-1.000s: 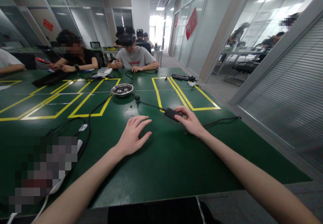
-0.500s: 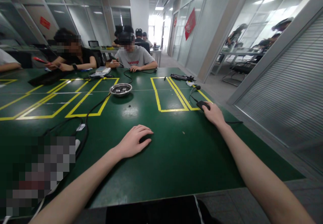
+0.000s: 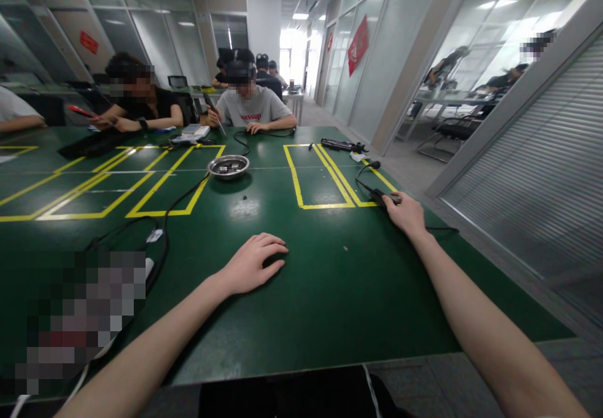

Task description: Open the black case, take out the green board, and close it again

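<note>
My right hand [image 3: 406, 212] is closed around what looks like a black power adapter [image 3: 377, 197] near the table's right edge. A short black cord with a plug [image 3: 375, 165] loops out beyond it, and another cord [image 3: 443, 229] trails to the right from under my wrist. My fingers cover much of the adapter. Flat on the green table [image 3: 311, 292] lies my left hand [image 3: 257, 263], palm down with thumb and fingers apart, holding nothing. A metal bowl [image 3: 228, 167] with small metal parts in it stands farther off, ahead of that hand.
Yellow tape [image 3: 301, 207] marks rectangles on the tabletop. A black folded stand [image 3: 343, 146] lies at the far right. On the left are a cable [image 3: 166, 242] and a blurred-out object [image 3: 94, 317]. Across the table, co-workers sit, one in a grey shirt [image 3: 258, 109].
The adapter has turned in my right hand and its cord has shifted slightly. My left hand rests as before. The grey-shirted co-worker's held tool has swung more upright.
</note>
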The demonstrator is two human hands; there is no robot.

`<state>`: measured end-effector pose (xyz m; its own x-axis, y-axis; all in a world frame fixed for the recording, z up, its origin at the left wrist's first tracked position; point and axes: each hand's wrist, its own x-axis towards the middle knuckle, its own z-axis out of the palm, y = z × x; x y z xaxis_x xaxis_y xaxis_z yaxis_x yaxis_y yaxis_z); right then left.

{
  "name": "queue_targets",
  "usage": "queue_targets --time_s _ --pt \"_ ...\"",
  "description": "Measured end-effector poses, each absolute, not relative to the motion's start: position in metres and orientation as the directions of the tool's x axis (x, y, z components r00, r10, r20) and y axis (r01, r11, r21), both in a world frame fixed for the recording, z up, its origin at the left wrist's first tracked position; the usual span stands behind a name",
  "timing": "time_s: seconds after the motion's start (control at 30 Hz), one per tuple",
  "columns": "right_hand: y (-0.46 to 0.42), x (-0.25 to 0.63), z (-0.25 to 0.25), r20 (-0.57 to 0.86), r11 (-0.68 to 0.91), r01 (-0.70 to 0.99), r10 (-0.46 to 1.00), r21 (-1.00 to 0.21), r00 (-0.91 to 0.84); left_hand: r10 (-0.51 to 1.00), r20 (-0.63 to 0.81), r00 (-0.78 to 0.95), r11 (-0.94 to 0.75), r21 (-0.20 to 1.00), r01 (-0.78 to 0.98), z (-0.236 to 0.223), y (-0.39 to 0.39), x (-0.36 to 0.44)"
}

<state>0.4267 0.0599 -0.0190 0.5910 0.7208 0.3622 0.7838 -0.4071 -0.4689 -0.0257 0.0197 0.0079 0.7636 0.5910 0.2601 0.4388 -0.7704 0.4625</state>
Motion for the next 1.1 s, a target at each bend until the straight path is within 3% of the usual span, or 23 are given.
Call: queue_targets --time_s 0.3,0.5,0.83,1.1 --pt "0.054 0.416 -0.014 0.407 -0.329 0.812 0.737 -0.482 0.54 0.587 0.258 0.768 -0.774 0.459 0.437 0.007 0.02 -0.026" --pt "0.057 0.419 -0.016 0.434 -0.458 0.765 0.636 -0.454 0.638 0.586 0.255 0.769 -0.774 0.456 0.439 0.007 0.021 -0.026" --pt "0.062 0.435 -0.021 0.344 -0.508 0.713 0.639 -0.483 0.688 0.585 0.242 0.774 -0.776 0.443 0.449 0.009 0.02 -0.026" --pt "0.055 0.427 -0.012 0.352 -0.574 0.73 0.641 -0.371 0.682 0.576 0.252 0.778 -0.787 0.43 0.443 0.006 0.022 -0.027"
